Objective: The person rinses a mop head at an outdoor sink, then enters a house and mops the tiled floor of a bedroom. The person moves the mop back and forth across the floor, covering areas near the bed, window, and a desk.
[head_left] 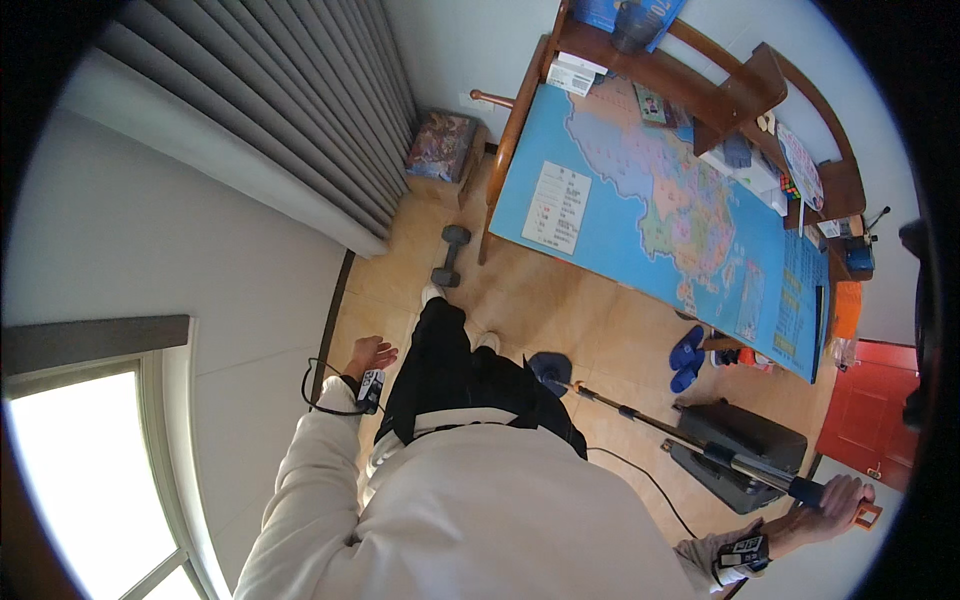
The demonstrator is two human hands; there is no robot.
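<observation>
My right hand [845,500] is wrapped round the upper grip of a mop [690,440], close to the orange loop at its end. The mop's long metal pole slants down to the left, to a dark blue head [549,373] on the tiled floor beside my legs. My left hand [372,355] hangs at my left side, empty, its fingers stretched out. Nearest to it are my dark trousers and the wall. Each wrist wears a strapped black device with a cable.
A dumbbell [451,256] lies on the floor ahead of my foot. To the right stands a wooden desk [497,180] with a map top. Blue slippers [687,358] and a black case [745,435] are on the floor. A box [441,148] sits by the grey curtain [270,90].
</observation>
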